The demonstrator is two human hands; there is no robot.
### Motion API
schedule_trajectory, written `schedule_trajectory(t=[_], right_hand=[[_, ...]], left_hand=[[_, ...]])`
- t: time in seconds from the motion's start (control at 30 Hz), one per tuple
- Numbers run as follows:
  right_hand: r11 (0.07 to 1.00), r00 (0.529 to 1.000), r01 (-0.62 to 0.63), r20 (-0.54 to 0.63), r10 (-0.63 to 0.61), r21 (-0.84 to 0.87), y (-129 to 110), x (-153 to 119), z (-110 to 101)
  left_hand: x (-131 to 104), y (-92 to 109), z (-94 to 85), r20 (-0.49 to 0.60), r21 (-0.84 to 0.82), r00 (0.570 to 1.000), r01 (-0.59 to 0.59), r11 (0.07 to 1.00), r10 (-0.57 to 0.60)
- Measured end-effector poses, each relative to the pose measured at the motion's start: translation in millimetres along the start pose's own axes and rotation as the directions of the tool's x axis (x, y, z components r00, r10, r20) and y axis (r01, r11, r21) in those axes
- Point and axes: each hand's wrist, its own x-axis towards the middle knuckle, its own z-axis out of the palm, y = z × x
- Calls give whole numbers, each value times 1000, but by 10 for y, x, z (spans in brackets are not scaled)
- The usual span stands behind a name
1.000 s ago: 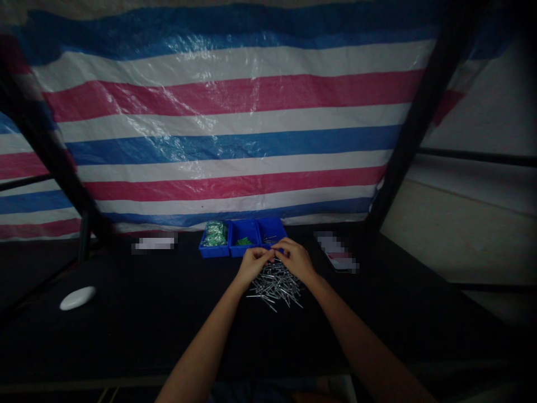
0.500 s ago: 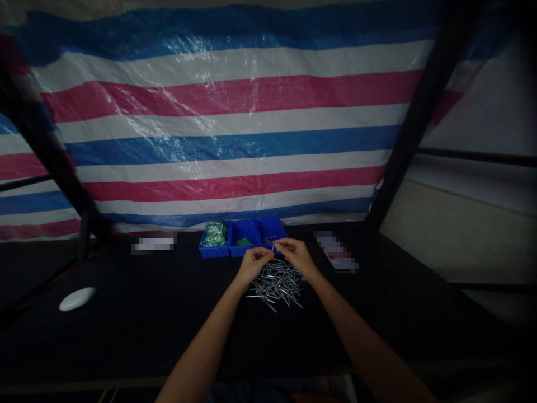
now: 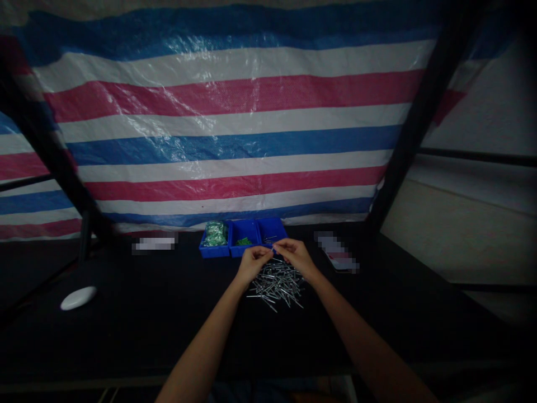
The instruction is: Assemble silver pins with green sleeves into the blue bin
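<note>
My left hand [image 3: 254,263] and my right hand [image 3: 295,256] meet fingertip to fingertip, both closed in a pinch. A short piece of a thin metal rod [image 3: 272,249] shows between them; the fingers cover most of it. Just below my hands lies a loose heap of thin silvery rods [image 3: 279,285], like pins or nails, pointing all ways. Behind my hands stand three blue bins side by side. The left bin [image 3: 215,253] holds green-tinted clear packets [image 3: 216,233], the middle bin [image 3: 244,226] small green pieces [image 3: 243,242], and the right bin [image 3: 272,225] a few thin rods [image 3: 269,239].
A white oval object [image 3: 78,298] lies at the left of the black table [image 3: 146,324]. A blurred white item [image 3: 155,244] is at the back left, and a phone-like slab [image 3: 338,252] right of the bins. Black frame posts and a striped sheet [image 3: 235,151] stand behind.
My hands stay almost in place. The thin rod between my fingertips stood upright and now shows less, looking more tilted. The heap and bins look the same.
</note>
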Motion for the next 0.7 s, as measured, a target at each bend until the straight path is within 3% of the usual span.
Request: schedule_trajectory(t=[0.27,0.7], right_hand=[[995,995,90,49,-87,-51,39,1,6],[993,994,86,72,-80,-77,-37,-30,24]], left_hand=[[20,-4,-21,-28,-65,1000,-16,998,14],[43,-35,-42,-30,-59,999,-47,997,45]])
